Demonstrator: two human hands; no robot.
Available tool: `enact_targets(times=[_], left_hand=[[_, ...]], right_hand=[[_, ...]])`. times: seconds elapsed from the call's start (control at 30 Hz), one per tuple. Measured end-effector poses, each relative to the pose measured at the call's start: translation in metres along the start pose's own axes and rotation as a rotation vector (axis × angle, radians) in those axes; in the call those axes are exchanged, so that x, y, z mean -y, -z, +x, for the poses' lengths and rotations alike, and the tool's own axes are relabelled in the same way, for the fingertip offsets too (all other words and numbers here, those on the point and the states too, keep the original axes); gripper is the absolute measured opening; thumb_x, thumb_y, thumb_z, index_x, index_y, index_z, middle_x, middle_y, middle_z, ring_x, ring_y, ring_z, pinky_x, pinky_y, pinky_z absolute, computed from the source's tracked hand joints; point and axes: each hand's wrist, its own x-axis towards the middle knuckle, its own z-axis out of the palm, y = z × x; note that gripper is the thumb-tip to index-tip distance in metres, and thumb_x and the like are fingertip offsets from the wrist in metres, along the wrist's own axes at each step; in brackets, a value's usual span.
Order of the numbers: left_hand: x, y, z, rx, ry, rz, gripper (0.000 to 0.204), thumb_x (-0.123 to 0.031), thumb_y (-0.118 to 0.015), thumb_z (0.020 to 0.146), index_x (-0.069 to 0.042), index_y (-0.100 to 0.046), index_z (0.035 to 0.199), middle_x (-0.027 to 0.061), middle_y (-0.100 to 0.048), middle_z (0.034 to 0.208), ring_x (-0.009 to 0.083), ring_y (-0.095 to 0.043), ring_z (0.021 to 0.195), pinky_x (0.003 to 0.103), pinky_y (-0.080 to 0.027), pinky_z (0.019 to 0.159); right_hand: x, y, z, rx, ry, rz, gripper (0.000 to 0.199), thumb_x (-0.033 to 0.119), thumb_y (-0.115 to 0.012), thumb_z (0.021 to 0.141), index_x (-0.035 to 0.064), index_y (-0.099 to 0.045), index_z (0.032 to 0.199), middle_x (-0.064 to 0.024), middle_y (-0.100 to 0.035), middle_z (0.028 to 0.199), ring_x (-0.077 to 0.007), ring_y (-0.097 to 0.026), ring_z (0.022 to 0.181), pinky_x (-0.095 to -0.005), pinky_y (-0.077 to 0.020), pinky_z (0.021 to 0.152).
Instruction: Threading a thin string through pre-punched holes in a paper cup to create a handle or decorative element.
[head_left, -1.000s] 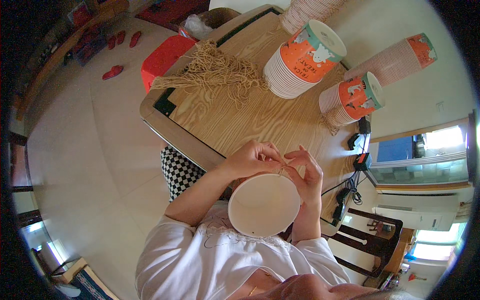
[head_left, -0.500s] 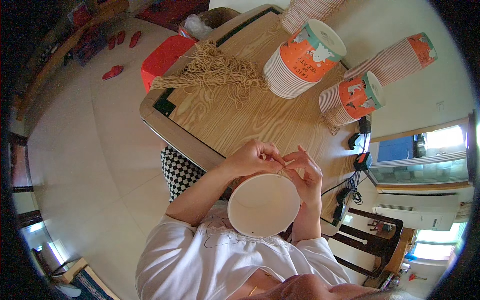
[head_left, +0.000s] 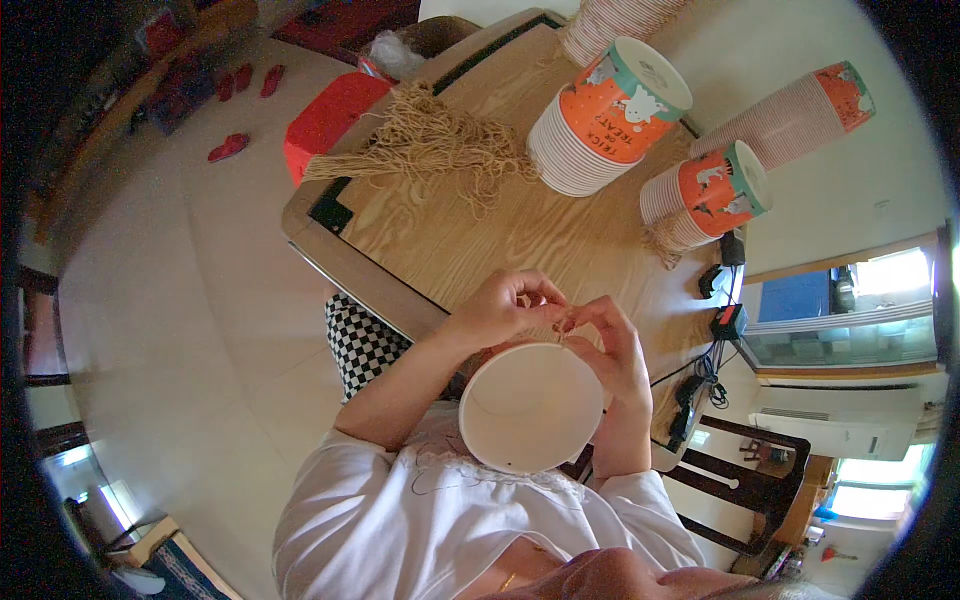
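Note:
A paper bucket [head_left: 530, 415], white inside, leans against my lap and chest with its open mouth facing up toward me. At its far rim, a short tan string [head_left: 560, 336] passes by the edge. My left hand [head_left: 512, 305] pinches thumb and forefinger together at this string, just beyond the rim. Close against it, my right hand [head_left: 612, 345] also has its fingertips closed on the string, its palm beside the bucket's right side. The fingertips almost meet, and how the string runs between them is too small to tell.
A heap of cut tan strings [head_left: 430, 140] lies on the wooden table [head_left: 490, 245]. Stacks of orange printed paper buckets [head_left: 610, 120] stand toward the back, with a smaller stack [head_left: 705, 195] at right. Black cables [head_left: 708, 375] hang by the right edge. A red stool [head_left: 330, 120] is at left.
My right fingers, raised and spread before, have curled in to meet my left fingertips at the string. My left hand has risen slightly. The bucket has barely shifted.

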Motion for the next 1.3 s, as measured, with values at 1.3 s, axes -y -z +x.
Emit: enact_targets(times=[1.3], left_hand=[[-0.009,0.000,-0.006,0.119,0.025,-0.067,0.011,-0.007,-0.064,0.078,-0.001,-0.061,0.087,0.0022,-0.062,0.077,0.0084,-0.056,0.071,0.023,-0.046,0.064]], right_hand=[[-0.009,-0.002,0.000,-0.041,-0.086,0.019,0.018,0.000,-0.068,0.073,0.0049,-0.051,0.079,-0.0006,-0.054,0.080,-0.0102,-0.053,0.079,-0.0233,-0.0433,0.072]])
